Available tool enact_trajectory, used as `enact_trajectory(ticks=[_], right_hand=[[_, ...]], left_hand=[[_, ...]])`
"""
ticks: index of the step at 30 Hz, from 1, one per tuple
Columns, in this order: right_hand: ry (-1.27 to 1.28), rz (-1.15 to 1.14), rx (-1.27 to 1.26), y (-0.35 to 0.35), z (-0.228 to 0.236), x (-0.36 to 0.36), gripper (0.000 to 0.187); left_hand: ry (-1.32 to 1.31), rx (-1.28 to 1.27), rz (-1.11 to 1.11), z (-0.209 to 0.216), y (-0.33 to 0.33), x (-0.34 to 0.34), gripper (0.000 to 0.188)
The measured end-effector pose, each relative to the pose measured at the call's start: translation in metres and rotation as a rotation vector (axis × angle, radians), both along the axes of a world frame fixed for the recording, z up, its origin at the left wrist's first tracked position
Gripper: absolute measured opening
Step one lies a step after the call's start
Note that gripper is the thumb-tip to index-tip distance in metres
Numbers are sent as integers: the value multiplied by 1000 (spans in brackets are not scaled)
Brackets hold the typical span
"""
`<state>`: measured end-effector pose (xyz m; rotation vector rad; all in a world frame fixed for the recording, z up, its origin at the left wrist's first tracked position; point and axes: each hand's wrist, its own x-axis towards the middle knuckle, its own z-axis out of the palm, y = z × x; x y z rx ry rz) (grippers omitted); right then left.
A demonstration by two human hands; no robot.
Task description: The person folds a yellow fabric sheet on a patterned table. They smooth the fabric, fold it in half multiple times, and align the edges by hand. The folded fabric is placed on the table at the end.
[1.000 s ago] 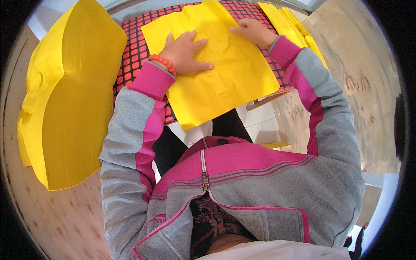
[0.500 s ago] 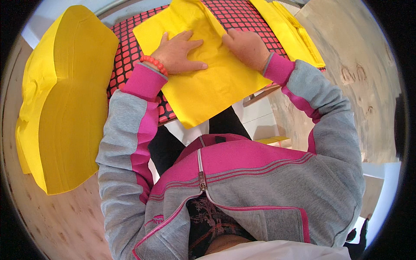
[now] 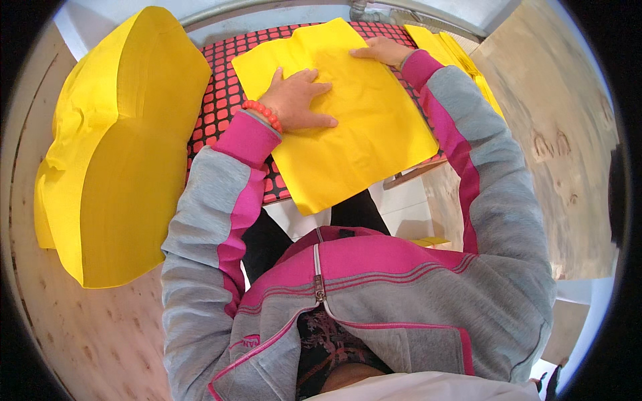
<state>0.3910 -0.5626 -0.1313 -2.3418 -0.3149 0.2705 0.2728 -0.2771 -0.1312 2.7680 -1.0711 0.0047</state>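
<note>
A flat yellow fabric piece [image 3: 354, 147] lies slanted across a table covered in red-and-black checked cloth [image 3: 224, 70], its near corner hanging past the front edge. My left hand [image 3: 297, 100], a coral bead bracelet at its wrist, rests on the left half of the fabric with fingers spread. At the fabric's upper right edge is my right hand [image 3: 381, 51]. Its thumb and fingers close on that edge, though the fingertips are partly hidden.
A large stack of folded yellow fabric [image 3: 127, 154] stands at the left on a wooden surface [image 3: 127, 327]. More folded yellow pieces [image 3: 455, 53] lie on the table's far right, beside a wooden board [image 3: 542, 134]. A pipe [image 3: 261, 8] runs along the back wall.
My right hand has moved away from me and slightly right, from the fabric's surface to its upper right edge. The fold along that side now lies flat. My left hand remains spread on the fabric.
</note>
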Motion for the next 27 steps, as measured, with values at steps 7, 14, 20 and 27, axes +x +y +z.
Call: enact_trajectory(ticks=[7,14,20,27], right_hand=[[-1066,243,-847,32,-14,-38,17],[605,-60,388,-44,27,-38,39],[146,-34,30,-36,5,-78,35],[-1001,245,-696,-11,-5,-114,29]], left_hand=[[-46,23,55,0,-2,-2,88],[-37,13,61,-2,0,1,90],[-41,8,52,-3,0,3,90],[-38,10,48,-3,-1,3,91]])
